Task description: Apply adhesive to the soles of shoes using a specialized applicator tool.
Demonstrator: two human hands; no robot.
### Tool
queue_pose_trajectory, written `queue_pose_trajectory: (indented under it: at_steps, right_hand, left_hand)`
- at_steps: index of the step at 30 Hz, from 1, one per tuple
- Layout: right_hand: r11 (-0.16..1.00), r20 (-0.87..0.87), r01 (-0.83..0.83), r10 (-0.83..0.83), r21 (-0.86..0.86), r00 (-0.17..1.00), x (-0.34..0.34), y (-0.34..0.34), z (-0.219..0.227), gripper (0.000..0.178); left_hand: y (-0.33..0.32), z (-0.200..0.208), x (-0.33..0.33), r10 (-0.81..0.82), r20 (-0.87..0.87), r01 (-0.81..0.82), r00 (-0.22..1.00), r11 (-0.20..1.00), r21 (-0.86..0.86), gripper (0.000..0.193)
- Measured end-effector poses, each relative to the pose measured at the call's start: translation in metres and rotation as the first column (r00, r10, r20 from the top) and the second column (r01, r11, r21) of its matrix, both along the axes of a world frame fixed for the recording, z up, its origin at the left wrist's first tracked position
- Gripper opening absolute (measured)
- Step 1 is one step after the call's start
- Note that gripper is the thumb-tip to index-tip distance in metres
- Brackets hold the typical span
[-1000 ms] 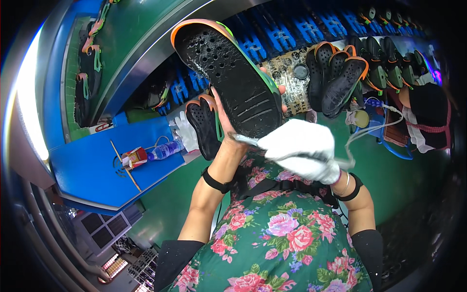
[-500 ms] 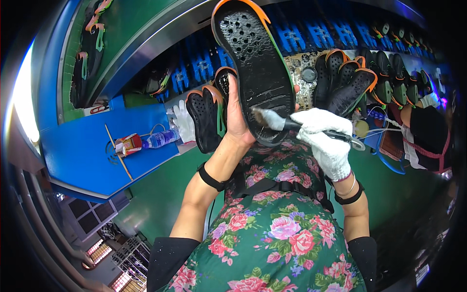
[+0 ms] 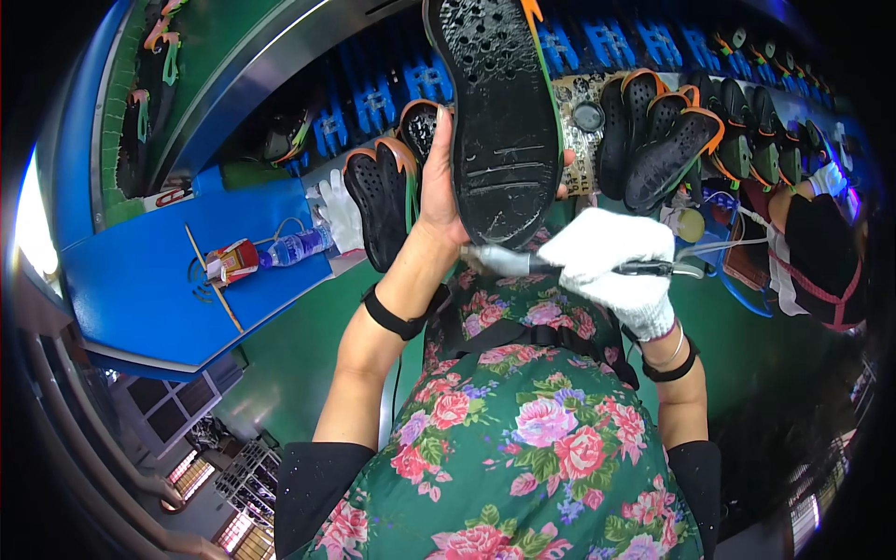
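Observation:
My bare left hand (image 3: 441,191) is wrapped around a long black shoe sole (image 3: 504,140), fingers behind it and showing at its right edge. The sole stands nearly upright, heel end toward me, with glossy wet-looking patches around the holes at the toe end. An orange and green trim runs down its right side. In a white knitted glove, my right hand (image 3: 611,266) is closed around the dark handle of a brush (image 3: 504,262). The bristles point left, just below the heel end and close to my left wrist; whether they touch the sole I cannot tell.
Black clogs with orange rims (image 3: 381,201) stand left of my hand, beside a white glove (image 3: 341,210). More clogs (image 3: 663,140) sit on the right. A water bottle (image 3: 297,246) lies on the blue table (image 3: 140,289). Another person's arm (image 3: 793,201) is at the far right.
The brush has moved from the sole's heel surface down to below its heel edge. My left hand has raised the sole slightly and shifted it right.

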State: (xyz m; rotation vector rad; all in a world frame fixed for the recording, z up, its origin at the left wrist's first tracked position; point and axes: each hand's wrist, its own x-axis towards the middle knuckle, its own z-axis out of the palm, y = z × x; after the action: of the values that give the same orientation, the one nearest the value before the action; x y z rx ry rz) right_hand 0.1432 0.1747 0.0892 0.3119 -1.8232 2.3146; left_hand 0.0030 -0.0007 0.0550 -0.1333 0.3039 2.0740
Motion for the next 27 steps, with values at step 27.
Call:
queue_pose_trajectory:
  at_steps: [27]
  right_hand:
    - [0.789,-0.331,0.063,0.183,0.611,0.926,-0.011,-0.012,0.008,0.029]
  left_hand:
    - [-0.028,0.000,-0.031,-0.232,0.027,0.234,0.972,0.968,-0.091,0.047]
